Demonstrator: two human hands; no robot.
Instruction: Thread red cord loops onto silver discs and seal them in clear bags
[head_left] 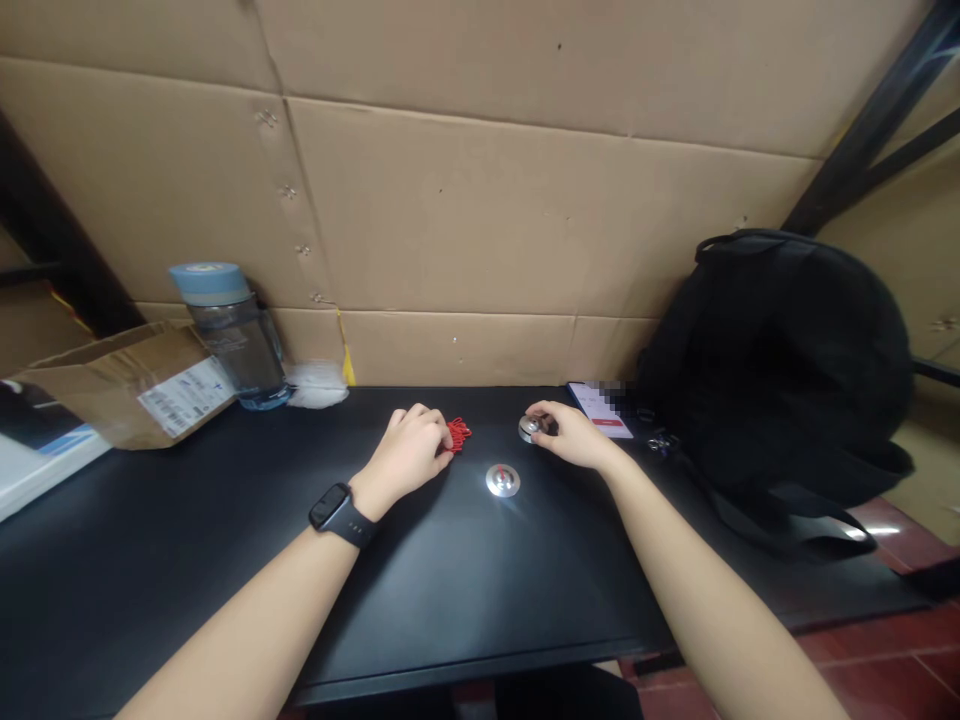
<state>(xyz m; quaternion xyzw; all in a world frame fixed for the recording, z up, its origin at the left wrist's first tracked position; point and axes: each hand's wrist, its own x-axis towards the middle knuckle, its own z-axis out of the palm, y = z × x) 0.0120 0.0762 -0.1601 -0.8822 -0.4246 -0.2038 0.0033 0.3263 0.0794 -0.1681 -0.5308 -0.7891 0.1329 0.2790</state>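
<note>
My left hand (412, 446), with a dark smartwatch (331, 506) on its wrist, rests on the black table with its fingers curled. It closes on a bundle of thin red cord (459, 434), which shows past the fingertips. My right hand (568, 434) grips a small round silver metal piece (526, 429) by its edges, at or just above the tabletop. Between the hands and nearer me lies a shiny round metal disc (503, 481) with a raised centre and a red reflection. Neither hand touches this disc.
A blue-lidded bottle (241, 345), an open cardboard box (124, 385) and a white packet (319, 382) stand at the left. On the right are a phone (616, 428), some keys (660, 444) and a black backpack (784, 370). A cardboard wall (480, 220) closes off the back.
</note>
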